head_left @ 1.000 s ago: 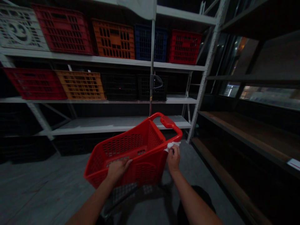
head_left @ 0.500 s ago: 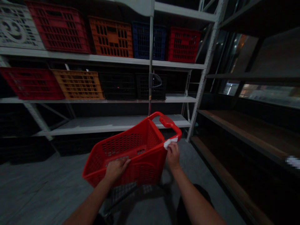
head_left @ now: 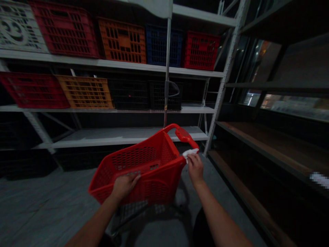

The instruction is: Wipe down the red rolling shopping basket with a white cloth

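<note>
A red plastic shopping cart (head_left: 159,185) stands in front of me, its basket walls pierced with small holes. My left hand (head_left: 125,186) grips the near rim of the basket, the thumb outside and the fingers curled over the edge. At the cart's right end, my right hand (head_left: 195,167) pinches a white cloth or tissue (head_left: 190,154). That white piece is pressed on the near side of the handle (head_left: 183,134), where it bends down to the basket. No goods show inside the part of the basket I can see.
A white metal rack (head_left: 128,65) behind the cart carries several plastic crates, among them an orange crate (head_left: 122,40) and a yellow crate (head_left: 84,92). A long pole (head_left: 168,51) stands before it. Brown shelves (head_left: 267,140) run along the right. The floor is grey concrete.
My right hand has slid the white cloth a little right and up along the handle's bend. My left hand keeps its hold on the rim.
</note>
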`<state>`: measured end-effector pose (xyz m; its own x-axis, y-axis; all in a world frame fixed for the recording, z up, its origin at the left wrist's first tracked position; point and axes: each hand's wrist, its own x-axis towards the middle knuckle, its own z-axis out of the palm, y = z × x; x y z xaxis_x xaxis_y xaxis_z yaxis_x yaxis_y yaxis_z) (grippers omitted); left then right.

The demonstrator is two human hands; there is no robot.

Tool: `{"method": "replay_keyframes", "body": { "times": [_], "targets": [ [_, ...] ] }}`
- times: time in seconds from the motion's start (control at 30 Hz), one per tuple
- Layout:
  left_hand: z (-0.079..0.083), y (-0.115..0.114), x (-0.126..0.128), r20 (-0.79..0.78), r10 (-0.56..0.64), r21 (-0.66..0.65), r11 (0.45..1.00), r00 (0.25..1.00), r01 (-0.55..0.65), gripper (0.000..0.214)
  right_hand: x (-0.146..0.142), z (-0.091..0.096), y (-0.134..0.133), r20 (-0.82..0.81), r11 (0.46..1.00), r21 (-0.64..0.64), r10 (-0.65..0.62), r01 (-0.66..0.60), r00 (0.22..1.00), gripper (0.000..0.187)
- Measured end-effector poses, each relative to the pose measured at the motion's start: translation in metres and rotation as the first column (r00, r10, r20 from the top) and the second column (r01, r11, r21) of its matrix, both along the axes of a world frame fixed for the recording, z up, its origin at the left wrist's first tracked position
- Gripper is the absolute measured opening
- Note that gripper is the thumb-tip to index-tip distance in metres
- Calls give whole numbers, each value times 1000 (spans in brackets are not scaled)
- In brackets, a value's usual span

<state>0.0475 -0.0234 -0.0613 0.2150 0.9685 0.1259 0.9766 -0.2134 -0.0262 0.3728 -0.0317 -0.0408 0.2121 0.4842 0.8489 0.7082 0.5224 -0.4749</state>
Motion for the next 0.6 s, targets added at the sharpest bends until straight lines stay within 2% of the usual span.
{"method": "replay_keyframes", "body": {
  "times": [0.07,0.13,0.2,0.27,0.33,0.43,0.5,0.6],
  "targets": [
    [0,0,-1,-7,4,3,1000,1000,-4,57,23,21,7,-29,998,-24,-61,60,998,20],
    [-1,1,1,4,39,5,999,999,-39,57,44,40,17,-24,993,-100,-62,60,998,19],
    [0,0,5,33,94,9,996,995,-94,58,60,56,27,39,974,-228,18,-9,999,17],
    [4,-1,16,68,128,26,991,989,-130,61,68,68,33,141,925,-366,160,-99,977,15],
    [12,-2,37,104,110,80,990,988,-118,63,66,79,33,255,870,-467,303,-157,918,15],
    [31,-3,85,165,-6,193,981,986,-26,64,49,90,27,390,807,-559,458,-190,799,15],
    [41,-3,119,200,-66,171,985,978,31,66,38,95,22,435,787,-582,513,-204,740,17],
    [47,-2,152,211,-10,71,997,977,-5,73,36,101,17,443,782,-593,515,-191,734,20]
  ]
}}
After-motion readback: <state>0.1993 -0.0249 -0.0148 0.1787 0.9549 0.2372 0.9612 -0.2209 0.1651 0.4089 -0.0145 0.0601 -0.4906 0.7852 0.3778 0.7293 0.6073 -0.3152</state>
